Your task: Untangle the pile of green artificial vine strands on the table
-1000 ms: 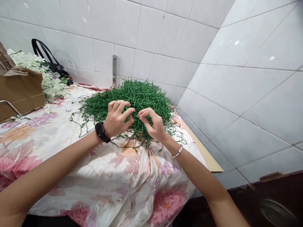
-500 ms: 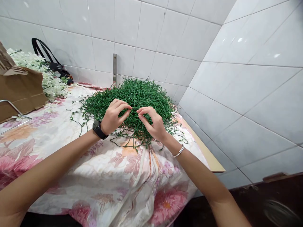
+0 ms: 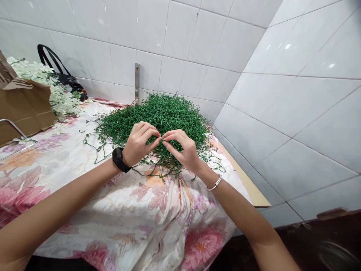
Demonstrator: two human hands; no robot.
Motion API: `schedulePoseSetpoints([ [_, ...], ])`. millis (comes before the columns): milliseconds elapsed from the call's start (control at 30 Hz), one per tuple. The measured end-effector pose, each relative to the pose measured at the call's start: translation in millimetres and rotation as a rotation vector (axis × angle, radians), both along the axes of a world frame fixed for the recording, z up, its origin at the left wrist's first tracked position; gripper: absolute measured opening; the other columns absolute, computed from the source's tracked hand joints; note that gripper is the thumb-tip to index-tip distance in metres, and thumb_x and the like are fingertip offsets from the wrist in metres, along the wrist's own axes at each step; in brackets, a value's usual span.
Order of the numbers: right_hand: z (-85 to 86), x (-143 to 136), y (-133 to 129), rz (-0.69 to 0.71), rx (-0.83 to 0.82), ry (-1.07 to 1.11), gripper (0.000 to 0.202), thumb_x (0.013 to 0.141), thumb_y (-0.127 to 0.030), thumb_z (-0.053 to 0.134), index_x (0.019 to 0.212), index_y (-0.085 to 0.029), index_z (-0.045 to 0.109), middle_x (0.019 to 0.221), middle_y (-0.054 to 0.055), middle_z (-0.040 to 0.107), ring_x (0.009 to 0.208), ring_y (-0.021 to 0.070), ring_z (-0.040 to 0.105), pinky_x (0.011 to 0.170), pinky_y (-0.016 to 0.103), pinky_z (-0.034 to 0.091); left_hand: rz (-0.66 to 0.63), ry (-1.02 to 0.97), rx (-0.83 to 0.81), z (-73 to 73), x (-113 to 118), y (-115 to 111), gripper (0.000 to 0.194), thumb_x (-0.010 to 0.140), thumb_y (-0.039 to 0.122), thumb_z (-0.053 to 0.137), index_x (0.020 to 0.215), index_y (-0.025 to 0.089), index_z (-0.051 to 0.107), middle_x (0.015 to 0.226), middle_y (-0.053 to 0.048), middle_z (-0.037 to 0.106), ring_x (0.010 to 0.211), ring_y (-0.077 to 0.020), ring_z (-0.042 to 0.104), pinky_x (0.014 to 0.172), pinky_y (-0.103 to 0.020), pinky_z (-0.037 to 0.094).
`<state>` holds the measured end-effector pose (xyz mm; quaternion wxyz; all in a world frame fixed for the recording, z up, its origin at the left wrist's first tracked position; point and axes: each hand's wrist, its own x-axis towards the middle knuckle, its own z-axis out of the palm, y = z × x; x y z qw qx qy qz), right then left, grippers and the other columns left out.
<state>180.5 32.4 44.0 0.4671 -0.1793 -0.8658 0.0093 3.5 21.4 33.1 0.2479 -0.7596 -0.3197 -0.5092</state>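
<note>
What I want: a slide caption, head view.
Left hand and right hand held close together at heaped green stems.

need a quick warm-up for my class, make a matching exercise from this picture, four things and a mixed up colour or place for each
1. strands
2. box
3. watch
4. bracelet

A. around the right arm
B. brown, at the picture's left edge
C. green, heaped
D. around the left arm

Pairs: 1-C, 2-B, 3-D, 4-A
</note>
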Motion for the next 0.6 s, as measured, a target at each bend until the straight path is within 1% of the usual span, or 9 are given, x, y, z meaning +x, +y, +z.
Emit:
schedulePoseSetpoints([
  [133, -0.4, 0.7, -0.7, 0.01, 0.009, -0.04, 0.004, 0.08, -0.016, 0.052, 0.078, -0.018, 0.049, 0.094, 0.007, 0.061, 0.09, 0.016, 0.056, 0.08, 0.035, 0.045, 0.048, 0.081, 0.032, -1.1, -0.2, 0.1, 0.007, 0.079, 0.021, 0.057, 0.075, 0.016, 0.053, 0.076, -0.003, 0.061, 0.081, -0.0174, 0.053, 0.074, -0.032, 0.042],
  [233, 0.8, 1.2, -1.4, 0.032, -0.021, -0.074, 0.005, 0.081, -0.017, 0.051, 0.077, -0.018, 0.048, 0.092, 0.007, 0.061, 0.086, 0.0154, 0.056, 0.079, 0.035, 0.045, 0.071, 0.154, 0.074, -1.2, 0.0, -0.6, 0.008, 0.079, 0.019, 0.055, 0.074, 0.016, 0.05, 0.076, -0.004, 0.06, 0.082, -0.0189, 0.053, 0.073, -0.033, 0.042],
  [333, 3.7, 2.1, -1.4, 0.06, -0.066, -0.134, 0.006, 0.081, -0.019, 0.051, 0.076, -0.017, 0.048, 0.09, 0.007, 0.059, 0.086, 0.0153, 0.055, 0.079, 0.034, 0.045, 0.068, 0.208, 0.091, -0.8, 0.1, -0.8, 0.01, 0.079, 0.017, 0.053, 0.072, 0.016, 0.047, 0.075, -0.004, 0.059, 0.082, -0.0196, 0.052, 0.073, -0.033, 0.042],
  [433, 5.4, 3.1, -0.6, 0.075, -0.106, -0.199, 0.008, 0.082, -0.02, 0.051, 0.076, -0.017, 0.047, 0.09, 0.007, 0.058, 0.087, 0.0153, 0.053, 0.081, 0.033, 0.044, 0.069, 0.234, 0.101, -0.5, -0.4, -0.8, 0.008, 0.08, 0.014, 0.052, 0.074, 0.016, 0.048, 0.079, -0.005, 0.06, 0.083, -0.019, 0.052, 0.074, -0.032, 0.042],
  [600, 3.6, 2.2, -1.5, 0.084, -0.134, -0.2, 0.011, 0.082, -0.019, 0.049, 0.072, -0.017, 0.044, 0.093, 0.008, 0.058, 0.089, 0.0154, 0.053, 0.081, 0.033, 0.044, 0.067, 0.251, 0.135, -0.5, -0.6, -2.1, 0.008, 0.079, 0.015, 0.054, 0.074, 0.016, 0.048, 0.08, -0.005, 0.06, 0.083, -0.019, 0.052, 0.075, -0.032, 0.042],
])
